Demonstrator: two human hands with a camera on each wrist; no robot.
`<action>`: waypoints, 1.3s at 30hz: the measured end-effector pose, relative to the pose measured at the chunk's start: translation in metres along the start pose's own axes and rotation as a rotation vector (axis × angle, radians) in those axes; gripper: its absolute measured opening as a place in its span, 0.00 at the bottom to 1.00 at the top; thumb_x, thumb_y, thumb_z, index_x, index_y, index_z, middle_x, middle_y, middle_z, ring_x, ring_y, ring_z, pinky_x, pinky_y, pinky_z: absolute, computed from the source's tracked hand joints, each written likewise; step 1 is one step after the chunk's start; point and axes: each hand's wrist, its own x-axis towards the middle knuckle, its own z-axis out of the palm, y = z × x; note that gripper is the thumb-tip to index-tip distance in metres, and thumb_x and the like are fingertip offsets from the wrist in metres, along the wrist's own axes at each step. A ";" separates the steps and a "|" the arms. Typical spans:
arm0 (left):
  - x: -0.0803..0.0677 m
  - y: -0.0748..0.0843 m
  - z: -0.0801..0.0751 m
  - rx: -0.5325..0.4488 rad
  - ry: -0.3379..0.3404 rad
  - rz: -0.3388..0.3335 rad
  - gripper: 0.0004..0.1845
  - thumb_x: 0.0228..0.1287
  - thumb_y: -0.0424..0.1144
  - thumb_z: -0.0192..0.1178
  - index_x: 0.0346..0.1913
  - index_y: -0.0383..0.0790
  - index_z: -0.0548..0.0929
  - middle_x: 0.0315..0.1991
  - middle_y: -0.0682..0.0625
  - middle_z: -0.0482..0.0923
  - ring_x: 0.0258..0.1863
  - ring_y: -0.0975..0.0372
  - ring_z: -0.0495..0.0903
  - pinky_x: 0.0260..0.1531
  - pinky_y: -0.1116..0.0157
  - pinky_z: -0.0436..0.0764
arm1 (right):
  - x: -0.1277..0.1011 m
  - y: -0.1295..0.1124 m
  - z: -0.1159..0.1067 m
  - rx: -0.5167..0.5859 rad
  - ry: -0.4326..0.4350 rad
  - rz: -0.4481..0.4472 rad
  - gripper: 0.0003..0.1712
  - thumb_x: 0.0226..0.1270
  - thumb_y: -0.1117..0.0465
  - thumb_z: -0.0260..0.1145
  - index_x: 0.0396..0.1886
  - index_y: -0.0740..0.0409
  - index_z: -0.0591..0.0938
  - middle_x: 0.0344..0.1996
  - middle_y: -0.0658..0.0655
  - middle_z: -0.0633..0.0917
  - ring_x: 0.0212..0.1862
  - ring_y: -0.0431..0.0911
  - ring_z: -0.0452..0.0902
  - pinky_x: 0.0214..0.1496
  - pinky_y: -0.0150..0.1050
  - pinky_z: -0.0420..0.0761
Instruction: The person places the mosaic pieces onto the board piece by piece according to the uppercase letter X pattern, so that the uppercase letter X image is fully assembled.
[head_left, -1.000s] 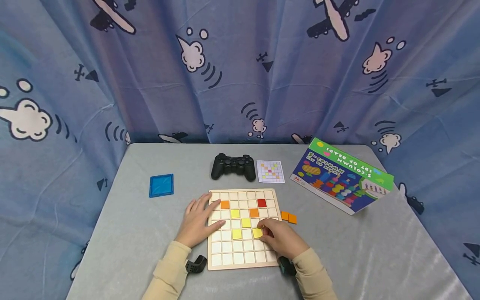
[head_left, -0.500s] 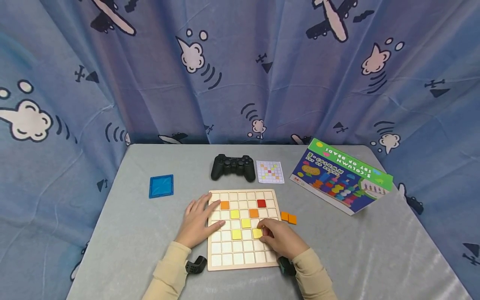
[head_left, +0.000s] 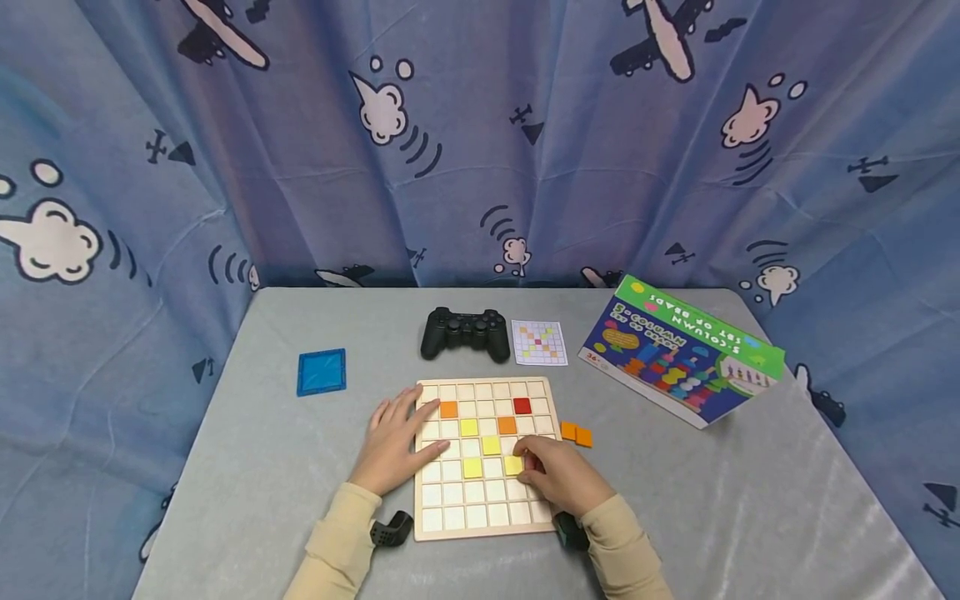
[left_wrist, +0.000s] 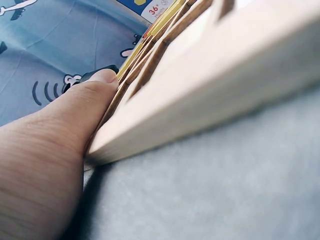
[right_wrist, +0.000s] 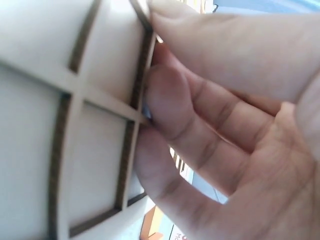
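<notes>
A square wooden grid board (head_left: 480,532) lies on the table, with yellow, orange and red tiles in some of its cells. My left hand (head_left: 393,446) rests on its left edge, fingers spread; the left wrist view has the thumb (left_wrist: 95,95) lying along the board's rim. At a yellow tile (head_left: 512,466) right of the board's middle, my right hand (head_left: 562,473) pinches with thumb and curled index finger. In the right wrist view the curled fingers (right_wrist: 170,95) touch the grid, and the tile itself is hidden there.
Two orange tiles (head_left: 576,434) lie just right of the board. Behind it are a black game controller (head_left: 466,333) and a printed pattern card (head_left: 539,343). A blue square tray (head_left: 322,372) sits at left, a colourful toy box (head_left: 678,354) at right.
</notes>
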 end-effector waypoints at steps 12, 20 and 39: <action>0.000 0.000 -0.001 0.002 0.008 -0.003 0.37 0.61 0.65 0.56 0.70 0.53 0.67 0.74 0.48 0.55 0.74 0.54 0.52 0.72 0.50 0.46 | 0.002 -0.003 0.000 -0.007 -0.001 0.019 0.11 0.57 0.66 0.71 0.39 0.56 0.79 0.21 0.43 0.71 0.24 0.35 0.65 0.27 0.29 0.68; 0.000 0.001 -0.001 -0.002 0.000 -0.007 0.37 0.61 0.64 0.57 0.70 0.53 0.67 0.74 0.48 0.55 0.74 0.54 0.52 0.72 0.50 0.45 | -0.003 0.004 -0.013 0.042 -0.004 0.031 0.13 0.60 0.66 0.69 0.43 0.57 0.79 0.26 0.44 0.73 0.27 0.35 0.66 0.29 0.29 0.70; -0.001 0.000 0.000 -0.005 0.002 0.000 0.37 0.61 0.65 0.56 0.70 0.53 0.67 0.75 0.48 0.55 0.74 0.54 0.52 0.72 0.50 0.46 | -0.021 0.068 -0.049 -0.079 0.091 0.290 0.23 0.58 0.63 0.72 0.53 0.62 0.78 0.41 0.58 0.78 0.38 0.47 0.72 0.42 0.44 0.78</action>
